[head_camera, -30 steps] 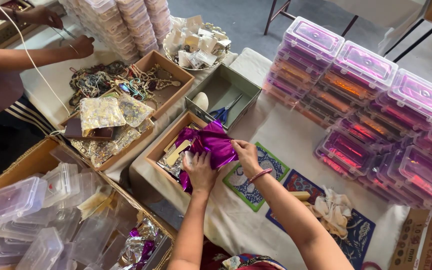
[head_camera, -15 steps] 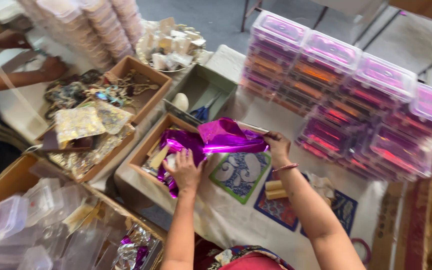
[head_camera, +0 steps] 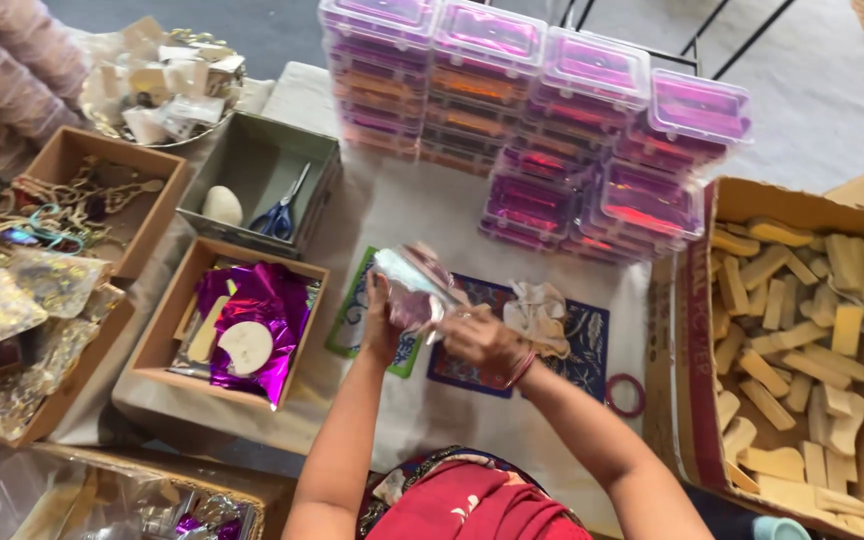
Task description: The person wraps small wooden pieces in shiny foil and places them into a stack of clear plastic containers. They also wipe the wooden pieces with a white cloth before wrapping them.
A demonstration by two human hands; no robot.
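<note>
Just right of the foil tray (head_camera: 167, 345), both hands — left hand (head_camera: 380, 325), right hand (head_camera: 477, 340) — clasp a shiny foil sheet (head_camera: 414, 285) together, bare cloth (head_camera: 392, 205) beyond.

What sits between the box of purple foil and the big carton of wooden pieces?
In the head view, the person's hands holding a shiny foil sheet, over patterned mats on the cloth.

Glossy, crinkled foil sheet (head_camera: 414, 290) — probably metallic plastic — over matt cloth (head_camera: 432, 215).

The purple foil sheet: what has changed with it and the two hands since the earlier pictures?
Both hands lifted one shiny sheet out of the wooden tray and toward the body; left hand and right hand now hold it over the patterned mat. More purple foil stays in the tray.
</note>
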